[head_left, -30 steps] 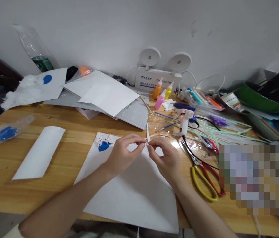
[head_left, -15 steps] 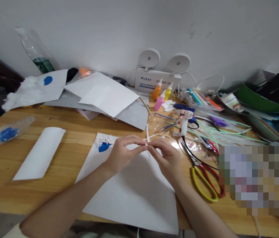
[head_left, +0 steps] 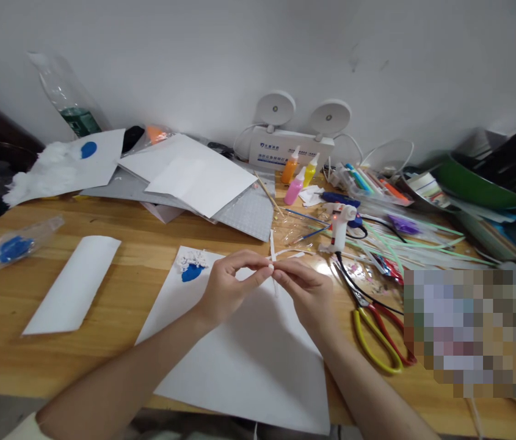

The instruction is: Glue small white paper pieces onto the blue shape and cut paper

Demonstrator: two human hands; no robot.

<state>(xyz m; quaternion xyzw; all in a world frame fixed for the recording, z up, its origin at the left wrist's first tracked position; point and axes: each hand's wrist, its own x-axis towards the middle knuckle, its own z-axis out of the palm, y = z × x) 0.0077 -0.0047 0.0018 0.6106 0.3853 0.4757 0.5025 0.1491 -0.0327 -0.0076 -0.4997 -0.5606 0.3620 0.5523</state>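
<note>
Above a large white sheet of paper, my left hand and my right hand meet fingertip to fingertip. Both are closed in a pinch on a narrow white paper strip, whose upper end sticks up beyond the fingers. A small pale roll or bead shows at the fingertips; its exact shape is hard to make out. On the sheet's upper left corner lies a blue patch with crumbly white bits along its top.
A glue gun with a lit red light stands right of my hands, its cord running past red-and-yellow-handled scissors. A curled white paper and a bag of blue material lie left. Paint bottles stand behind.
My right fingers have drawn closer together, and the right hand has shifted slightly at the pinch. A curved strip end behind the hands has moved a little. Otherwise the table looks the same.
</note>
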